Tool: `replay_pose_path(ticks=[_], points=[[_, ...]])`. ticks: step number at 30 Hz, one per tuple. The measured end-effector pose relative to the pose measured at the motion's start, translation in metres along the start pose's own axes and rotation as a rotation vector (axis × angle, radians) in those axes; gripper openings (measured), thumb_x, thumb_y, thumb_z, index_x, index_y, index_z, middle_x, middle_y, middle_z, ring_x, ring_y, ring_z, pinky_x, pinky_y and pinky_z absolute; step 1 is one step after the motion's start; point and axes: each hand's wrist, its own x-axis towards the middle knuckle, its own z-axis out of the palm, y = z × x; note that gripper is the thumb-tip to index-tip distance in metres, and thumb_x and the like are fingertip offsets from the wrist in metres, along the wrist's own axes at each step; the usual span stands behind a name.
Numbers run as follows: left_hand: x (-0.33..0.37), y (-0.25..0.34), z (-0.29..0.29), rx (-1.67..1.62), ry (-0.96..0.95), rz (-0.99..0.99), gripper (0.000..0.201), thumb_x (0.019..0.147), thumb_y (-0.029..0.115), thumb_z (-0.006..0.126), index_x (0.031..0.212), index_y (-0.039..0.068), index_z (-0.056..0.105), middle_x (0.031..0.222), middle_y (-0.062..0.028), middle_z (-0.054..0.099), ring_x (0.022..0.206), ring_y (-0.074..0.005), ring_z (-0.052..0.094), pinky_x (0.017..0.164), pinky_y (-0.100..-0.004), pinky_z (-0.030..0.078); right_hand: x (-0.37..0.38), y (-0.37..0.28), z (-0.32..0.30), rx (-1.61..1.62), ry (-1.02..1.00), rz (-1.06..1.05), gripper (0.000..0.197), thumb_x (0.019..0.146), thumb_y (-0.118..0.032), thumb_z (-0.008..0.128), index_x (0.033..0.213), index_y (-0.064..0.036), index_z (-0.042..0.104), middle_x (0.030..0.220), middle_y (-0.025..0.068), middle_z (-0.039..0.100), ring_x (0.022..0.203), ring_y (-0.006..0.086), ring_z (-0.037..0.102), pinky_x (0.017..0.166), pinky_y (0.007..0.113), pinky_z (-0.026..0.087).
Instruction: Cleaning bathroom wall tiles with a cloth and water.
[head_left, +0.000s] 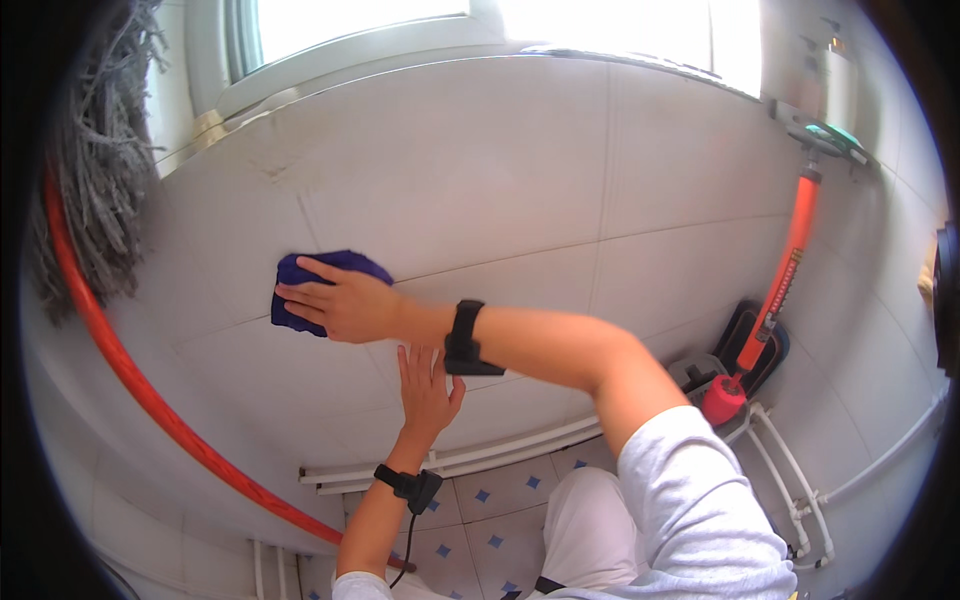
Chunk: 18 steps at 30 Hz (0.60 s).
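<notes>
A dark blue cloth (300, 271) lies folded against the white tiled wall (500, 160), left of the middle. Over it, my right hand (350, 303) presses it to the tiles, with the fingers stretched across the fabric and the arm reaching over from the right. Below and slightly right of the cloth is my left hand (428, 395). Its fingers point up and stand apart at the wall, with nothing in them; the right forearm passes just above and partly covers the fingertips. Both wrists wear black straps with small boxes, and a cable hangs from the left one.
A grey string mop (100, 170) with a red handle (140, 370) stands at the left. At the right are an orange-red pump (790, 260), a white bottle (836, 85) and white pipes (800, 500). A window (360, 30) tops the wall; another pipe (500, 450) runs low along it.
</notes>
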Motion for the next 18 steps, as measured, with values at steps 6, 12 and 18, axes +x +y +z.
replay_pose_path(ticks=[6, 12, 18], points=[[0.024, -0.004, 0.025, 0.174, 0.052, 0.027, 0.061, 0.075, 0.019, 0.056, 0.129, 0.001, 0.032, 0.136, -0.0241, 0.025, 0.126, -0.0423, 0.021, 0.100, -0.0596, 0.013, -0.091, 0.127, -0.110, 0.026, 0.156, 0.333, 0.057, 0.059, -0.014, 0.062, 0.115, -0.0140, 0.054, 0.127, 0.0062, 0.045, 0.120, 0.0214, 0.040, 0.100, 0.045, 0.030], [0.025, -0.008, 0.044, 0.391, 0.152, 0.026, 0.069, 0.073, 0.035, 0.056, 0.129, 0.004, 0.032, 0.136, -0.0213, 0.026, 0.127, -0.0379, 0.022, 0.101, -0.0583, 0.016, -0.301, 0.244, -0.235, -0.449, 0.409, 0.830, 0.054, 0.076, -0.006, 0.042, 0.129, -0.0011, 0.034, 0.131, 0.0141, 0.040, 0.126, 0.0307, 0.030, 0.105, 0.037, 0.020], [0.029, -0.004, 0.048, 0.373, 0.122, 0.070, 0.073, 0.072, 0.031, 0.056, 0.131, 0.000, 0.026, 0.137, -0.0257, 0.020, 0.127, -0.0416, 0.017, 0.101, -0.0590, 0.012, -0.371, 0.286, -0.257, -0.508, 0.686, 1.325, 0.045, 0.080, -0.016, 0.041, 0.120, 0.0052, 0.043, 0.124, 0.0194, 0.045, 0.116, 0.0321, 0.041, 0.100, 0.036, 0.028]])
